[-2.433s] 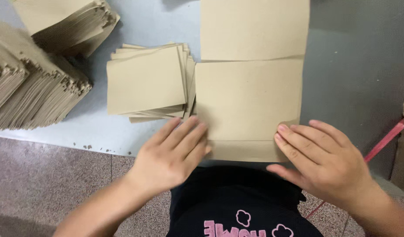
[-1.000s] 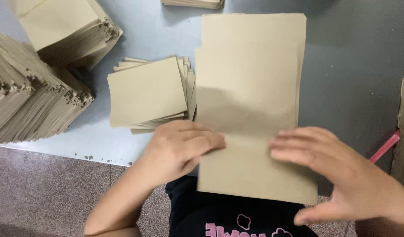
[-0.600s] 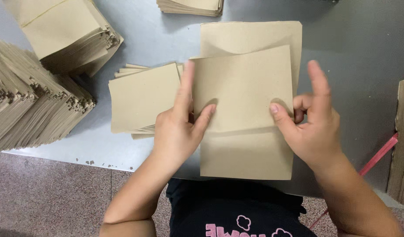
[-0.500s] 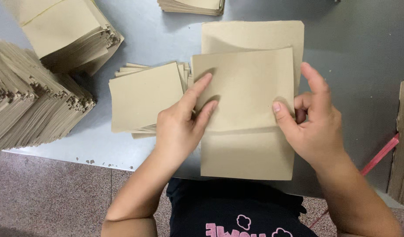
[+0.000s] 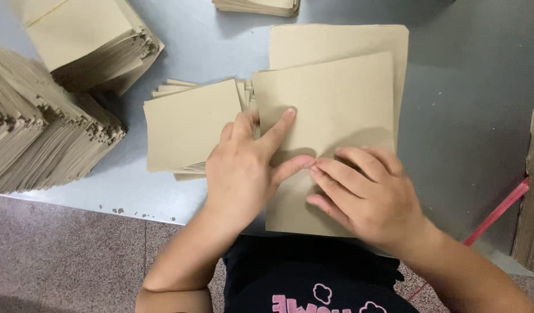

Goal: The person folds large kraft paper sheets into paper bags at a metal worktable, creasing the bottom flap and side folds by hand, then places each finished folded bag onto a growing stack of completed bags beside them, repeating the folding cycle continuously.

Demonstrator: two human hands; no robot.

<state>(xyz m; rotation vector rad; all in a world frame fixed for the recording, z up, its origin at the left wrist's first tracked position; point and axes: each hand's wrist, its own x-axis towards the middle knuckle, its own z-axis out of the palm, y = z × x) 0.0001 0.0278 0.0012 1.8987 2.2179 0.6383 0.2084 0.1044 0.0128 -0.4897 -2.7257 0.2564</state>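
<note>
Both hands lie flat, palms down, on a brown paper sheet (image 5: pixel 331 110) at the near edge of the grey table (image 5: pixel 464 116), clamped on nothing. The left hand (image 5: pixel 244 168) covers the sheet's left side, fingers spread, forefinger pointing up and to the right; the right hand (image 5: pixel 365 194) lies just beside it, fingers aimed left, so that its fingertips meet the left thumb over a crease. The sheet's top part is folded toward the person, its folded edge running left to right under the hands, while the sheet's long axis runs away from the body. The sheet lies straight ahead, about equally near both hands. Just left, touching the left hand's knuckles, sits a small stack of folded pieces (image 5: pixel 189 124). Farther left stand two tall stacks (image 5: pixel 52 133); another stack (image 5: pixel 258 6) lies at the far edge.
</note>
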